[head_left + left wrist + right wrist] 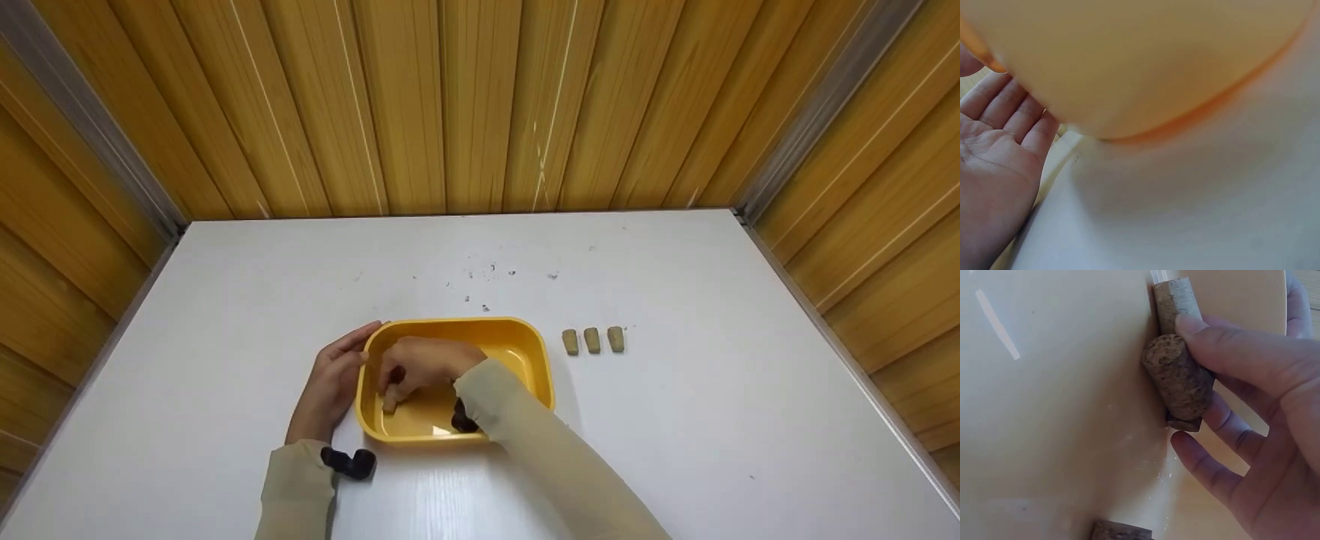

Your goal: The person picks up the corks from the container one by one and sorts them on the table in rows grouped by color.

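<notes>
A yellow plastic tray (529, 330) stands on the table. My left hand (337, 375) holds it at the left end, thumb at the rim and fingers along the outer wall; the left wrist view shows the palm facing the tray. My right hand (431, 361) reaches inside, at the tray's left end. Its thumb and fingers pinch a light tapered cork stopper (1176, 304). Against that hand lies a darker cork stopper (1179, 377), with part of another cork (1185, 423) showing beneath it. One more cork (1120, 531) is cut off at the bottom of the right wrist view.
To the right of the tray, three cork stoppers stand in a row on the white table (675, 420): a left one (570, 342), a middle one (592, 340) and a right one (616, 339). Dark marks speckle the tabletop behind the tray. Wood-patterned walls (480, 105) enclose the back and sides.
</notes>
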### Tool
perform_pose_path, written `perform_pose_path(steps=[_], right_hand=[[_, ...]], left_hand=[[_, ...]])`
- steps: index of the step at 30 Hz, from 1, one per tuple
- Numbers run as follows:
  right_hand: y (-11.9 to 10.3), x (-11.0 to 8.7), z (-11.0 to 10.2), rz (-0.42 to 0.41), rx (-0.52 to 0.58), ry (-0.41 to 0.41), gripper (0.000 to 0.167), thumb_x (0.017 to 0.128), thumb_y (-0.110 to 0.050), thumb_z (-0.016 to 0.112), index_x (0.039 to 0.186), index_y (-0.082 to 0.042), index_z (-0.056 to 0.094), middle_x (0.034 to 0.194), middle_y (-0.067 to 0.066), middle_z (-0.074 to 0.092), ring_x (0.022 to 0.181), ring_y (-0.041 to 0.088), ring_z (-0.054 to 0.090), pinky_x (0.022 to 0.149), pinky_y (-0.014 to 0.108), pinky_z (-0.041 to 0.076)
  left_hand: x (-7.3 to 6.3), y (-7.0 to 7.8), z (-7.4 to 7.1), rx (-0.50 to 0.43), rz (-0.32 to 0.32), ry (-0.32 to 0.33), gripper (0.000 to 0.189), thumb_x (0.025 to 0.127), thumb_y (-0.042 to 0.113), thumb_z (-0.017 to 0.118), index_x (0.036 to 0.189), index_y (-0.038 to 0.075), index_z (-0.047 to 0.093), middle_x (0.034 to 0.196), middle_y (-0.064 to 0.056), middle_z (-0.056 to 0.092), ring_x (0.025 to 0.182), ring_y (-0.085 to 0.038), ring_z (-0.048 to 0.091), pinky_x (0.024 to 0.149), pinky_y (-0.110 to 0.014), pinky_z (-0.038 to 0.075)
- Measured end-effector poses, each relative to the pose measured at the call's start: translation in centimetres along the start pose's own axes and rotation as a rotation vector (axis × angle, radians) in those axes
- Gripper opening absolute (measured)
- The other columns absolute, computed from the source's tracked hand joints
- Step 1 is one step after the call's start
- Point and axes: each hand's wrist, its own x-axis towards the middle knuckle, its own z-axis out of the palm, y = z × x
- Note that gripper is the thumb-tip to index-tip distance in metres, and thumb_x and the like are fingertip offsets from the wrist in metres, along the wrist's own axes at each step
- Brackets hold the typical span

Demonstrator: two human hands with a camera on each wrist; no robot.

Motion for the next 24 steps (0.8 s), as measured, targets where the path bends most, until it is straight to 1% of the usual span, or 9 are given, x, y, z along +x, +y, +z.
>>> perform_pose_path(steps=[4, 7, 11, 15, 17, 18, 21, 24], right_hand=[[0.1, -0.2, -0.1, 0.000, 0.002, 0.006, 0.019, 0.080, -0.028, 0.075, 0.094, -0.016, 0.077, 0.081, -0.008, 0.069, 0.071, 0.002, 0.052, 0.065, 0.010, 0.044], [0.2, -0.5, -0.3, 0.010, 0.005, 0.019, 0.020, 0.080, -0.029, 0.074, 0.095, -0.016, 0.077, 0.079, -0.008, 0.068, 0.070, 0.002, 0.051, 0.065, 0.011, 0.042], [0.3, -0.9, -0.6, 0.039, 0.023, 0.030, 0.023, 0.081, -0.031, 0.073, 0.098, -0.017, 0.076, 0.084, -0.011, 0.069, 0.075, 0.003, 0.053, 0.071, 0.011, 0.045], [0.4, -1.4, -0.9, 0.028, 0.038, 0.023, 0.024, 0.082, -0.031, 0.071, 0.101, -0.016, 0.075, 0.089, -0.010, 0.070, 0.077, 0.003, 0.054, 0.074, 0.011, 0.046], [0.4, -1.6, -1.0, 0.022, 0.049, 0.017, 0.024, 0.083, -0.030, 0.069, 0.103, -0.016, 0.075, 0.090, -0.009, 0.070, 0.077, 0.003, 0.054, 0.074, 0.011, 0.045], [0.5, -1.8, -1.1, 0.029, 0.057, 0.014, 0.024, 0.084, -0.030, 0.069, 0.103, -0.016, 0.075, 0.090, -0.009, 0.070, 0.076, 0.003, 0.053, 0.071, 0.011, 0.045], [0.4, -2.3, -1.3, 0.065, 0.083, 0.013, 0.023, 0.085, -0.030, 0.069, 0.103, -0.016, 0.074, 0.092, -0.009, 0.069, 0.074, 0.004, 0.053, 0.068, 0.013, 0.044], [0.4, -2.8, -1.6, 0.098, 0.101, 0.011, 0.020, 0.087, -0.027, 0.068, 0.104, -0.018, 0.073, 0.097, -0.008, 0.069, 0.075, 0.005, 0.053, 0.066, 0.014, 0.045]], left_hand=[[0.1, 0.0, 0.0, 0.011, -0.003, 0.002, 0.050, 0.087, -0.010, 0.040, 0.136, -0.008, 0.047, 0.130, -0.008, 0.062, 0.126, -0.018, 0.054, 0.103, -0.027, 0.046], [0.1, 0.0, 0.0, 0.025, -0.003, 0.003, 0.050, 0.086, -0.010, 0.039, 0.136, -0.008, 0.048, 0.131, -0.007, 0.061, 0.126, -0.017, 0.055, 0.103, -0.026, 0.046], [0.1, 0.0, -0.1, 0.045, -0.003, 0.000, 0.050, 0.087, -0.009, 0.040, 0.136, -0.007, 0.048, 0.131, -0.007, 0.061, 0.126, -0.017, 0.054, 0.103, -0.026, 0.046], [0.0, 0.0, -0.1, 0.048, -0.010, 0.001, 0.050, 0.087, -0.008, 0.040, 0.136, -0.005, 0.049, 0.132, -0.006, 0.061, 0.127, -0.018, 0.053, 0.104, -0.026, 0.046], [0.0, 0.1, 0.0, 0.049, -0.012, 0.005, 0.050, 0.087, -0.007, 0.040, 0.136, -0.004, 0.050, 0.131, -0.005, 0.061, 0.127, -0.018, 0.053, 0.104, -0.026, 0.045], [0.0, 0.1, 0.0, 0.041, -0.014, 0.006, 0.050, 0.087, -0.008, 0.039, 0.136, -0.005, 0.049, 0.131, -0.006, 0.061, 0.127, -0.018, 0.053, 0.104, -0.026, 0.046], [-0.1, 0.1, 0.1, 0.019, -0.011, 0.002, 0.051, 0.086, -0.010, 0.039, 0.136, -0.006, 0.048, 0.130, -0.006, 0.061, 0.125, -0.018, 0.055, 0.103, -0.026, 0.047], [-0.1, 0.1, 0.1, 0.005, -0.006, -0.001, 0.051, 0.086, -0.011, 0.039, 0.136, -0.008, 0.048, 0.130, -0.007, 0.061, 0.124, -0.018, 0.056, 0.102, -0.028, 0.048]])
